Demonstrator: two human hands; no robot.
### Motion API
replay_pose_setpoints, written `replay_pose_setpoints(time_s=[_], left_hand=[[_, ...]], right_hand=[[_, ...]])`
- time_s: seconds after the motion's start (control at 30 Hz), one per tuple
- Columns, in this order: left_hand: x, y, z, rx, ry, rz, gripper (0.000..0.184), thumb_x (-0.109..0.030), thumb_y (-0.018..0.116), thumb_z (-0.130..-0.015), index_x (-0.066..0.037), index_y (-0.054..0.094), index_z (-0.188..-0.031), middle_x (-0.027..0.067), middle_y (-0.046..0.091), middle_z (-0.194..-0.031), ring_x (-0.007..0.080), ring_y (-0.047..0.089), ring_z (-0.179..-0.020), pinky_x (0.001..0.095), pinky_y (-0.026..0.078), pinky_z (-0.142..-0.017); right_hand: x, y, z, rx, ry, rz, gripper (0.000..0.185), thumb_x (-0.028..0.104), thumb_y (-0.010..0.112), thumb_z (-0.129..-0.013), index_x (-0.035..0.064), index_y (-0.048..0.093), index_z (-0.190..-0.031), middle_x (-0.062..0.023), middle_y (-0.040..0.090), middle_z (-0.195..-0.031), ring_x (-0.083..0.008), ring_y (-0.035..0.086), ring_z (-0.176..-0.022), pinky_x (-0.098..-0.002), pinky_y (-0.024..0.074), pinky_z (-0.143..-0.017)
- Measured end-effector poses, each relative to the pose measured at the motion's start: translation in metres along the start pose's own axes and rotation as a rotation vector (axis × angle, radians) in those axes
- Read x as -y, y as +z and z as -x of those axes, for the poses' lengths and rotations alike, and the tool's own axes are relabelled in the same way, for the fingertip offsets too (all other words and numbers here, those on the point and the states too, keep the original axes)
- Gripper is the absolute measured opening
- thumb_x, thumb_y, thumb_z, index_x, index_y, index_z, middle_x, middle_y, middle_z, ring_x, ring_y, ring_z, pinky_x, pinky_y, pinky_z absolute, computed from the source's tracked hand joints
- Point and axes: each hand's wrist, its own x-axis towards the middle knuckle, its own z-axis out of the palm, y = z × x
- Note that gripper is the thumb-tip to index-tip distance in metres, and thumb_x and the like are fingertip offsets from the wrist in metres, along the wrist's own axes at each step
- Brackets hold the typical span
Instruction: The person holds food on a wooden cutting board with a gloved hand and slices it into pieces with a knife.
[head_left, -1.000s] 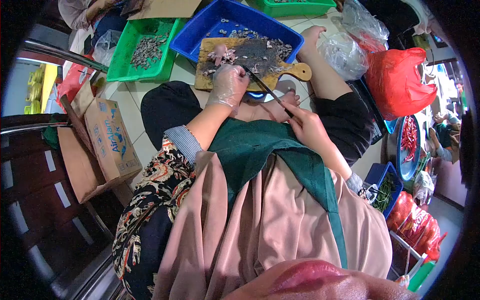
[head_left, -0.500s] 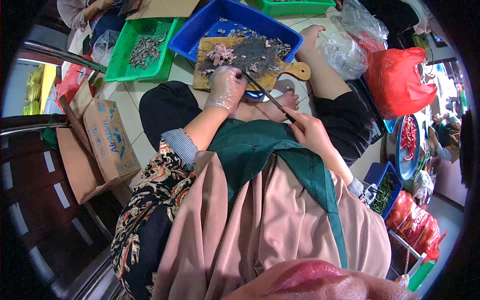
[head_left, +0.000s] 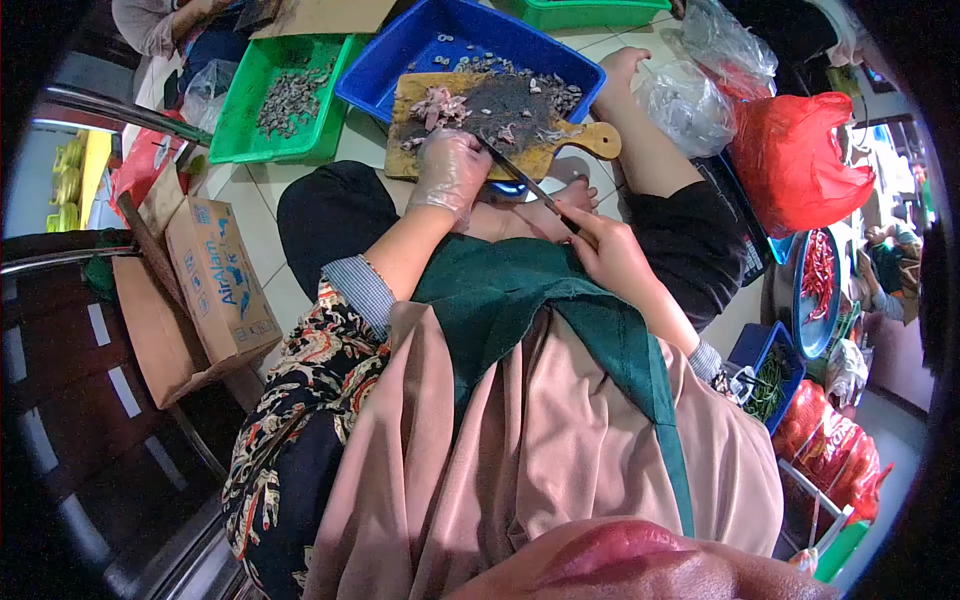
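My left hand (head_left: 450, 172), in a clear plastic glove, rests on the near edge of a wooden cutting board (head_left: 582, 141). Its fingers are curled down, and whatever they pinch is hidden. My right hand (head_left: 604, 247) is bare and wrapped around the handle of a knife (head_left: 518, 174). The blade slants up and left across the board's edge, its tip beside my gloved fingers. Pinkish meat pieces (head_left: 438, 106) lie in a heap just beyond my left hand, with small scraps on the dark-stained wood. The board sits over the near side of a blue tub (head_left: 395, 50) containing small grey-white pieces.
A green tub (head_left: 236, 125) of grey pieces stands at the left, near a cardboard box (head_left: 225, 272). To the right are a red plastic bag (head_left: 800, 160), red chillies (head_left: 818, 275) in a basin and green chillies (head_left: 768, 388). Another person's arm (head_left: 190, 18) shows at upper left.
My right hand has shifted slightly left along with the knife handle. My gloved left hand has turned a little, staying at the same spot on the board.
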Motion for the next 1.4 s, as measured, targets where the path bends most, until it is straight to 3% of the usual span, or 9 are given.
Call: replay_pose_setpoints(time_s=[0.33,0.43,0.53,0.73,0.97,1.13,1.23,1.27,1.4], left_hand=[[0.013,0.001,-0.001,0.069,-0.122,0.069,0.016,-0.017,0.079,-0.075,-0.002,0.076,-0.076,0.0206,0.072,-0.075,0.0369,0.072,-0.072,0.041,0.057,-0.069],[0.008,0.0,0.0,0.093,-0.131,-0.007,0.016,-0.019,0.079,-0.073,-0.005,0.076,-0.08,0.0208,0.073,-0.089,0.0385,0.071,-0.086,0.0467,0.057,-0.078],[-0.003,-0.005,0.0,0.034,-0.022,-0.063,0.024,-0.018,0.079,-0.078,0.0,0.075,-0.093,0.0189,0.073,-0.079,0.0313,0.073,-0.075,0.0409,0.056,-0.073],[-0.017,0.006,-0.019,0.102,-0.098,0.039,0.043,-0.024,0.084,-0.075,-0.001,0.074,-0.11,0.0149,0.074,-0.079,0.0303,0.072,-0.081,0.0413,0.056,-0.078],[-0.01,0.059,-0.069,0.048,0.005,-0.08,0.038,-0.023,0.08,-0.074,-0.006,0.077,-0.108,0.0193,0.076,-0.093,0.0345,0.073,-0.092,0.043,0.056,-0.089],[-0.032,0.07,-0.119,0.238,-0.119,-0.066,0.034,-0.031,0.078,-0.081,-0.009,0.079,-0.107,0.0198,0.074,-0.11,0.0359,0.071,-0.105,0.0421,0.055,-0.097],[-0.027,0.094,-0.141,0.141,-0.053,0.006,0.022,-0.025,0.073,-0.081,-0.008,0.08,-0.093,0.0197,0.074,-0.102,0.0382,0.071,-0.097,0.0461,0.057,-0.091],[-0.003,0.124,-0.157,0.214,-0.097,0.121,0.036,-0.021,0.074,-0.083,-0.003,0.075,-0.114,0.0192,0.077,-0.1,0.0324,0.075,-0.09,0.0414,0.059,-0.085],[-0.026,0.081,-0.167,0.391,-0.32,0.721,0.069,-0.008,0.077,-0.086,0.011,0.048,-0.144,0.0154,0.077,-0.093,0.017,0.074,-0.076,0.0286,0.058,-0.071]], right_hand=[[-0.002,-0.006,0.009,0.01,0.045,-0.024,0.058,-0.003,0.068,-0.086,0.0137,0.062,-0.142,-0.0173,0.054,-0.072,-0.0256,0.051,-0.062,-0.0355,0.0482,-0.066],[-0.004,-0.005,0.006,-0.034,0.045,-0.033,0.057,-0.002,0.067,-0.088,0.0123,0.061,-0.143,-0.0141,0.051,-0.071,-0.0204,0.048,-0.061,-0.0329,0.0466,-0.064],[-0.007,-0.008,0.002,-0.089,0.114,-0.095,0.055,-0.001,0.066,-0.091,0.0101,0.06,-0.144,-0.0079,0.051,-0.071,-0.0138,0.045,-0.061,-0.0291,0.0445,-0.062],[-0.03,-0.021,0.002,-0.248,0.344,-0.278,0.052,0.0,0.064,-0.093,0.0116,0.061,-0.143,-0.0014,0.057,-0.077,-0.0089,0.049,-0.069,-0.0263,0.0468,-0.066],[-0.072,-0.021,0.017,-0.392,0.397,-0.423,0.055,0.002,0.062,-0.095,0.0166,0.057,-0.148,0.0006,0.061,-0.081,-0.006,0.052,-0.065,-0.024,0.0458,-0.06],[-0.078,-0.019,0.011,-0.404,0.426,-0.417,0.056,0.001,0.062,-0.096,0.0181,0.057,-0.149,0.001,0.06,-0.08,-0.006,0.052,-0.064,-0.0241,0.0456,-0.059],[-0.085,-0.016,0.007,-0.421,0.413,-0.403,0.056,0.0,0.063,-0.095,0.0184,0.058,-0.148,0.0011,0.06,-0.08,-0.0062,0.052,-0.064,-0.0242,0.046,-0.059],[-0.086,-0.016,0.006,-0.426,0.413,-0.396,0.057,0.0,0.063,-0.095,0.0185,0.058,-0.148,0.0011,0.06,-0.08,-0.0062,0.052,-0.064,-0.0242,0.0461,-0.059],[-0.08,-0.017,0.005,-0.433,0.425,-0.419,0.057,-0.001,0.065,-0.095,0.0183,0.058,-0.148,0.0013,0.06,-0.081,-0.006,0.052,-0.065,-0.0238,0.0463,-0.06]])
